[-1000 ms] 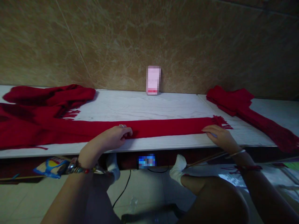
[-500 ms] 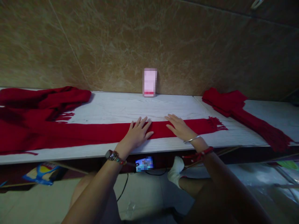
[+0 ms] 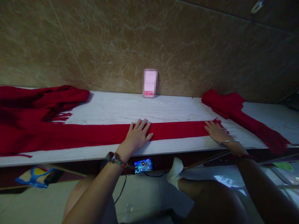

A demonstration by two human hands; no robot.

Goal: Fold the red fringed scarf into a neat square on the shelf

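1. Below the worktop (image 3: 112, 105) edge: a lit screen (image 3: 142, 165) and a white sock (image 3: 175, 171).
2. The red scarf (image 3: 177, 130) lies lengthwise along the worktop's front.
3. Left hand (image 3: 136, 136): flat on it, fingers spread, released.
4. Right hand (image 3: 216, 131): by its fringed end, fingers extended, released.
5. Behind, right: another red scarf (image 3: 225, 104).
6. Against the wall (image 3: 112, 46): a blurred pink item (image 3: 149, 82).

You face a brown, veined wall (image 3: 112, 46) with a pale seam (image 3: 66, 37) at left, a white wood-grain bench (image 3: 177, 109) running left to right along its foot, a dark ledge (image 3: 160, 161) below, and pale tiled floor (image 3: 141, 193) nearest you, under dim light fading toward the far right.
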